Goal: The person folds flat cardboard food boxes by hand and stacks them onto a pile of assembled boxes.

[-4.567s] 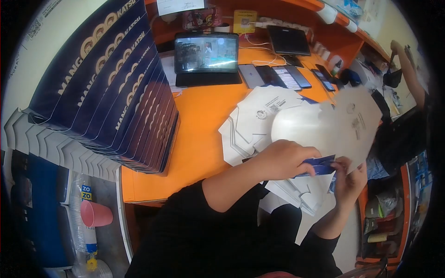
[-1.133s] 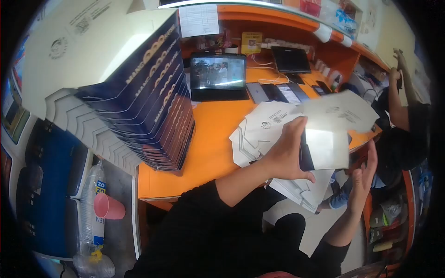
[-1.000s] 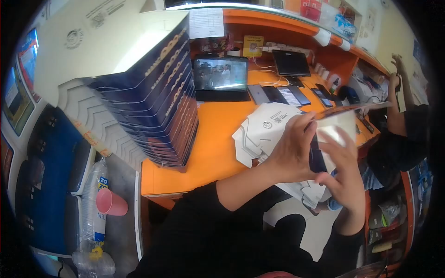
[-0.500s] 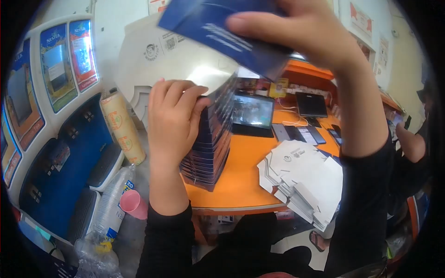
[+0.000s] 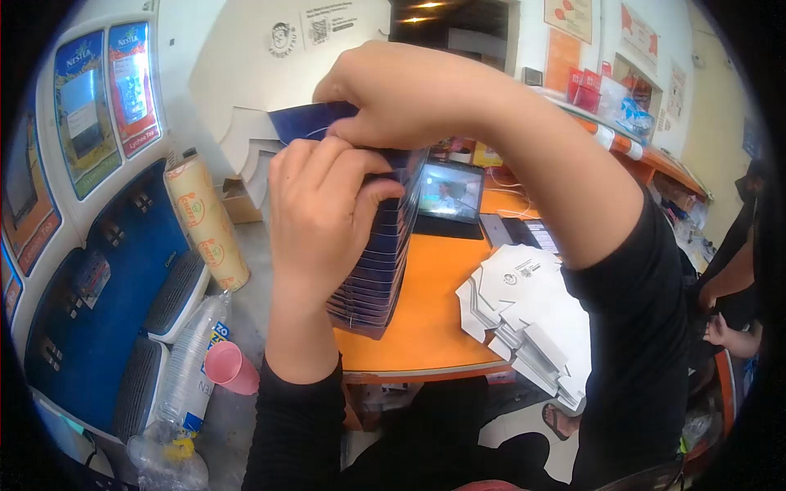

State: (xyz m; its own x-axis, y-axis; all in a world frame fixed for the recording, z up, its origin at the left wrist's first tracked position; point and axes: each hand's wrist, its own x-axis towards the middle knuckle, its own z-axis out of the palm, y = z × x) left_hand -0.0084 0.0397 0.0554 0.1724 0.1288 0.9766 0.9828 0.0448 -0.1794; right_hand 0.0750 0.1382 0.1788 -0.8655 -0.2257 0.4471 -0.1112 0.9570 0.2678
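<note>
A tall stack of nested dark blue boxes (image 5: 372,282) stands on the orange table, with white inner flaps spreading at its top left. My left hand (image 5: 327,213) grips the near side of the stack near its top, fingers curled over a box edge. Above it, my right hand (image 5: 368,98) is closed on the topmost blue box (image 5: 303,123), which sits at the top of the stack; its large white flap (image 5: 286,61) bears a printed logo. To the right lies a pile of flat white box blanks (image 5: 532,315).
Behind the stack stands a tablet (image 5: 449,192), with phones (image 5: 512,231) beside it. At left are a pink cup (image 5: 231,368), stacked plastic cups (image 5: 190,360), a printed roll (image 5: 209,225) and drink dispensers (image 5: 90,123). Another person's hand (image 5: 719,330) shows at far right.
The box in my right hand has moved from the air down onto the stack. My left hand stays at the stack's side. Earlier, both hands were around a box over the white pile.
</note>
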